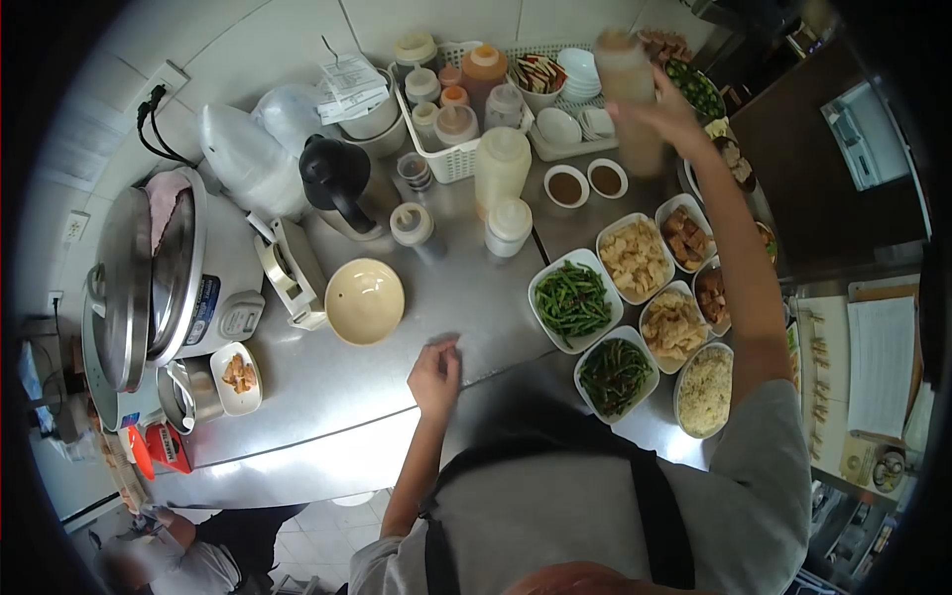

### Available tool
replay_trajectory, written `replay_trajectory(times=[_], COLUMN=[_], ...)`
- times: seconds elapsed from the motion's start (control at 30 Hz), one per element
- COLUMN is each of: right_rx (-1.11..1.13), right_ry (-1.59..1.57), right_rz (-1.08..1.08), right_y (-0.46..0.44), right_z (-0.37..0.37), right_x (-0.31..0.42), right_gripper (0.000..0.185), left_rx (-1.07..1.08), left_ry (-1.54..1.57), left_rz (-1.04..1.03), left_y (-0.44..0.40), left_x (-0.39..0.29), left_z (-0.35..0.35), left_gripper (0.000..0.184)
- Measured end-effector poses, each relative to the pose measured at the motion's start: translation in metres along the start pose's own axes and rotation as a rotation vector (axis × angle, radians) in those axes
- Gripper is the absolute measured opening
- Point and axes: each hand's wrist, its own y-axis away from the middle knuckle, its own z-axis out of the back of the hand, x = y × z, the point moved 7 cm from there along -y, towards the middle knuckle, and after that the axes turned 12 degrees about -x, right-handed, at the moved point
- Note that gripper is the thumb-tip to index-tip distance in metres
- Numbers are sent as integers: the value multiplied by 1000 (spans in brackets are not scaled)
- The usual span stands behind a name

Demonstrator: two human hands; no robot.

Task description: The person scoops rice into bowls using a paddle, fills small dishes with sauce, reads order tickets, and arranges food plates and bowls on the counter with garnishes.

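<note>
My right hand [669, 117] is wrapped around a tall clear squeeze bottle [629, 74] with brownish contents, raised at the back right and blurred. Just below it are two small bowls of brown sauce [566, 186]. My left hand [436, 377] rests at the steel counter, its fingers loosely curled and nothing visible in them. Nearest to that hand is a cream bowl [365, 301]. To its right sit white dishes of green beans [572, 301], dark cooked greens [617, 375], pale fried pieces [635, 258] and a chopped yellowish food [705, 391].
A white basket of sauce bottles [458, 164] stands at the back beside a large pale squeeze bottle [502, 164]. On the left are a large cooker [223, 268], a black-topped jug [342, 188] and a tape dispenser [290, 273]. Another person [188, 555] is at lower left.
</note>
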Motion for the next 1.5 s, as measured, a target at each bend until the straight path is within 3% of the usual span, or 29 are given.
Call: replay_trajectory(times=[0.03,0.1,0.17,0.23,0.3,0.4,0.5,0.53,0.63,0.7,0.77,0.83,0.93,1.1,1.23,1.3,1.43,1.5], right_rx=[-39,-50,-105,-221,-152,-112,66,-161,-292,-413,51,410,64,256,191,134,139,120], right_ry=[-161,-191,-128,-87,187,461,117,266,-128,-6,414,711,806,734,529,499,527,459], right_rz=[90,169,349,274,106,269,230,122,-16,109,-212,153,263,84,55,71,66,-26], right_y=[-20,-53,-66,-103,-150,-148,-155,-163,-162,-129,-92,-46,-31,-35,-35,-35,-36,-37], right_z=[-5,-27,-54,-100,-155,-199,-220,-219,-153,-104,-110,-129,-145,-145,-125,-122,-115,-110], right_x=[29,84,148,138,88,62,23,-5,-12,-30,-80,-104,-124,-128,-123,-130,-134,-139], right_gripper=[81,82,45,34,87,92,100,85,66,53,49,48,52,71,79,83,90,93], left_rx=[4,4,2,13,-6,12,-5,-4,25,23,5,-2,45,182,374,386,301,433], left_ry=[-9,-4,9,-8,-5,-12,-3,3,1,7,23,11,-27,190,480,484,529,505], left_rz=[6,16,28,43,37,64,38,42,58,56,56,42,17,-60,-175,-315,-133,216], left_y=[-1,-1,-1,-1,0,-1,-5,-5,-1,-3,-2,-4,-8,-16,-45,-65,-95,-115], left_x=[-1,-1,2,5,6,8,6,7,9,10,11,7,0,-27,-133,-177,-153,-117], left_z=[1,0,0,-1,0,0,-2,-3,-2,-4,-6,-7,-9,-31,-71,-101,-206,-268], left_gripper=[13,13,12,13,13,13,14,15,16,17,17,17,18,21,27,40,60,61])
